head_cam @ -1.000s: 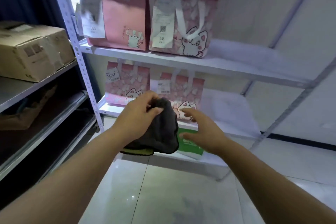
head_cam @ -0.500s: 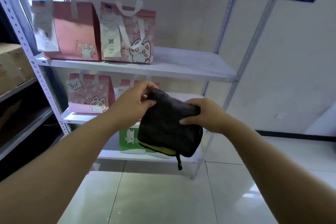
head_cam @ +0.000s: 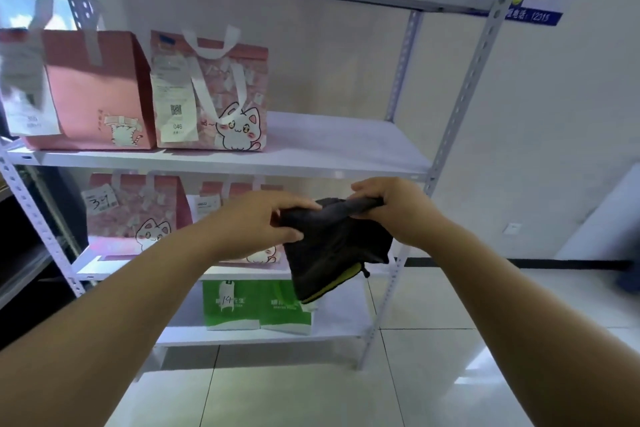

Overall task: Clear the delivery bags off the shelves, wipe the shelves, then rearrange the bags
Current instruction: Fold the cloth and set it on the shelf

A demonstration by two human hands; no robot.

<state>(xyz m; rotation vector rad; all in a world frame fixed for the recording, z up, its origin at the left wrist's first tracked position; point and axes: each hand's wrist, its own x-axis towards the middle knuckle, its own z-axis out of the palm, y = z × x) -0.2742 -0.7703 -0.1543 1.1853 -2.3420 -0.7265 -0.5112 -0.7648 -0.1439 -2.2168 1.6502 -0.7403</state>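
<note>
Head view | my left hand point(head_cam: 266, 218) and right hand point(head_cam: 398, 208) both pinch the dark cloth point(head_cam: 336, 246) at frame centre | pink bags point(head_cam: 211, 94) remain shelved upper left | risk: wiping uncleared shelves point(head_cam: 346, 152) likely topples bags; bunched cloth may slip.

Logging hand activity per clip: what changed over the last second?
The right hand closed onto the dark grey cloth with yellow edge, which only the left hand gripped before; both now spread it. The pink cat-print bags stay on the white metal shelves.
</note>
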